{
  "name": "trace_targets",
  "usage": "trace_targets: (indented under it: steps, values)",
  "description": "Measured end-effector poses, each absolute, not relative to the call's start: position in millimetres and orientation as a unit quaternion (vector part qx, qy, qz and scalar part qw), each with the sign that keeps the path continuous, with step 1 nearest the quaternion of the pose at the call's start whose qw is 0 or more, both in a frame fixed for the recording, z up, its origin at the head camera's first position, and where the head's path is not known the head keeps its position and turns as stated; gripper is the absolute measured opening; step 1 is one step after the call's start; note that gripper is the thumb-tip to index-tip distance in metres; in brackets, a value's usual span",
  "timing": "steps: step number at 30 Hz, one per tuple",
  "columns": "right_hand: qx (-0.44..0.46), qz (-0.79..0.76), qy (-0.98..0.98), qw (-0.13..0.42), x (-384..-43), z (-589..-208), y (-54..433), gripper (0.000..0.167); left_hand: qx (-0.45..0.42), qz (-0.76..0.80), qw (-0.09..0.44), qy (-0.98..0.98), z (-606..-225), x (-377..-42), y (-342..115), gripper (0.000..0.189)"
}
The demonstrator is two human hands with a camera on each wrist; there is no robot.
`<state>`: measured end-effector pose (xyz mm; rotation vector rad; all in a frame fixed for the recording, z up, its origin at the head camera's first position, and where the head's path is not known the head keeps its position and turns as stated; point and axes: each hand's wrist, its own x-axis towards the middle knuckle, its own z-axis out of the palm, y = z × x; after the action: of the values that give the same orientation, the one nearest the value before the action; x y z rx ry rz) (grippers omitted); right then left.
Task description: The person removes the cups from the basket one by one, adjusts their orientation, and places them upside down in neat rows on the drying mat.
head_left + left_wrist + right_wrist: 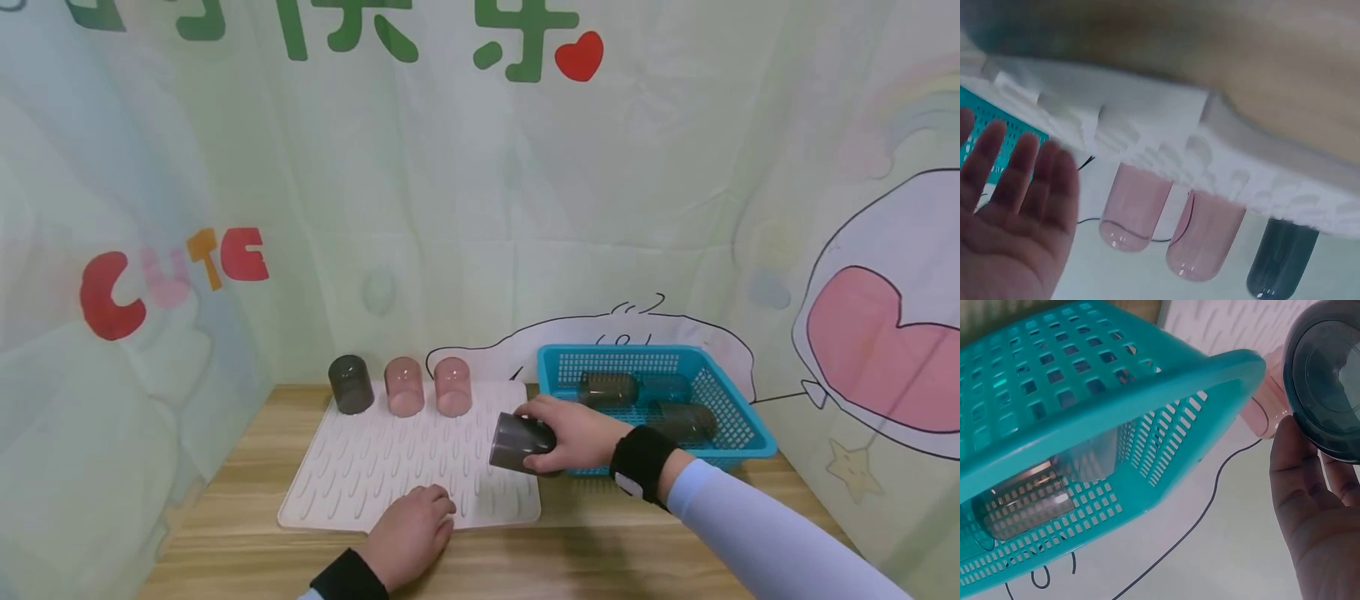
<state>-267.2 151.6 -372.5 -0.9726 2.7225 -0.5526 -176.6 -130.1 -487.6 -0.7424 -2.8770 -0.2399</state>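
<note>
1. A dark grey cup (517,443) is in the right hand (577,433), held over the right edge of a white ridged mat (375,475) and just beside a blue basket (618,350). It is tipped on its side; its round base faces the right wrist camera.
2. The right hand's grip pinches this cup, thumb on the near side and fingers on the far side.
3. The left hand (411,533) is at the mat's front edge, holding nothing; its grip is relaxed, with the fingers extended in the left wrist view. Whether it touches the mat I cannot tell.
4. Along the mat's back edge, three cups stand upside down, apart from each other: a dark cup (351,385) at the left, a pink cup (405,387) in the middle and a second pink cup (453,387) at the right.
5. Inside the basket, a brownish cup (607,389) and a smoky cup (682,422) lie on their sides, with a clear bluish cup (667,386) near them.
6. Mat and basket sit on a wood-grain surface (240,467), before a printed pale green curtain (487,208).
</note>
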Motion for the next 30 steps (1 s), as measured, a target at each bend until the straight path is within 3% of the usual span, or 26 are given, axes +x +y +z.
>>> trace_targets:
  steps: [9, 13, 20, 30]
  values:
    - [-0.333, -0.183, 0.919, 0.105, -267, -374, 149, 0.062, -0.275, -0.066, 0.288, -0.915, -460, -184, -120, 0.052]
    - [-0.337, -0.178, 0.919, 0.105, -265, -374, 148, 0.063, -0.319, -0.035, 0.341, -0.883, -445, -188, -113, 0.066]
    - [-0.354, -0.177, 0.912, 0.102, -260, -375, 145, 0.065, -0.39, 0.064, 0.344, -0.852, -430, -192, -96, 0.08]
    - [-0.367, -0.171, 0.909, 0.096, -257, -376, 142, 0.064, -0.413, 0.086, 0.341, -0.84, -432, -197, -87, 0.069]
